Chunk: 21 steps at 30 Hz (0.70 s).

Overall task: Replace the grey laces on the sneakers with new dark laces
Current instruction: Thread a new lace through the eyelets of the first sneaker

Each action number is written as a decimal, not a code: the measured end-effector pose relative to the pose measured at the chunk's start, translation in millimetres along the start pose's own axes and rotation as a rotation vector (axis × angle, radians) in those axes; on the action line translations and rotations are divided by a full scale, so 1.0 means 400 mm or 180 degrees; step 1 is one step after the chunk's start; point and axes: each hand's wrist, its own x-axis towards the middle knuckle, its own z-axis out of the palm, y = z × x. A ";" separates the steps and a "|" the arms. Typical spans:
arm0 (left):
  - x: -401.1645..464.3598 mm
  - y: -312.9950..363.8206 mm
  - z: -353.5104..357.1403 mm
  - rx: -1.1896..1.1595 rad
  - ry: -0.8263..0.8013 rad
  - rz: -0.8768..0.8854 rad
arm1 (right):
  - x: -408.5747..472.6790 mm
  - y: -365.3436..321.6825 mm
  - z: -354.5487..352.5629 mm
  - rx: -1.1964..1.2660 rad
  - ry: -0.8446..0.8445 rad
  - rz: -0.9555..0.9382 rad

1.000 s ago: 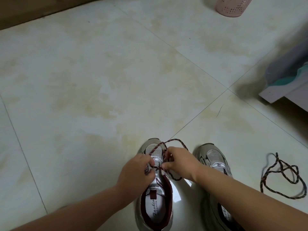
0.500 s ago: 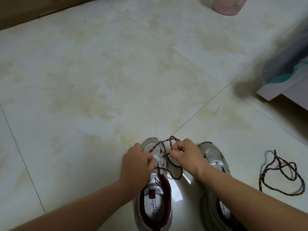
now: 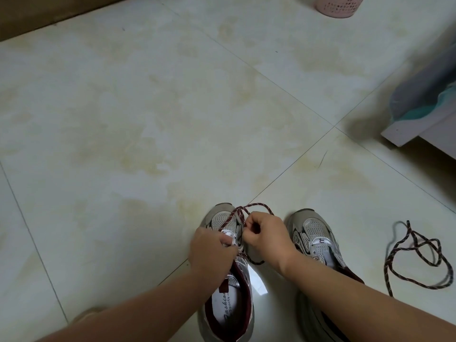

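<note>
Cut off at the bottom edge: heel of the left sneaker [image 3: 228, 302] and most of the right sneaker [image 3: 317, 245], the latter also crossed by the right forearm. Hidden under both hands: the eyelet rows of the left sneaker, so how far the lacing runs cannot be told. Cut by the top edge, far beyond the left sneaker: pink perforated bin [image 3: 339, 6]. Partly out of view at the right edge: grey-and-teal furniture corner [image 3: 419, 112].

Left hand [image 3: 212, 253] curled over the tongue of the left sneaker, grip closed, fingertips pinching the dark red-flecked lace [image 3: 256, 207]. Right hand [image 3: 267, 233] just beside it, fingers curled tight, pinching the same lace, which loops over the toe of the left sneaker. Second dark lace [image 3: 417, 262] loose on the tiled floor [image 3: 148, 132], right of the right sneaker.
</note>
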 end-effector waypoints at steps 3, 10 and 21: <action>0.002 -0.005 0.002 -0.0232 0.0011 -0.0001 | -0.006 -0.003 0.007 -0.0169 -0.0334 -0.0100; 0.006 -0.011 -0.001 -0.0365 -0.0035 0.0051 | 0.003 0.005 0.010 0.0858 0.0051 0.0447; 0.006 -0.008 0.001 -0.0565 -0.0058 -0.0045 | 0.005 0.009 0.039 0.1275 0.0352 0.0484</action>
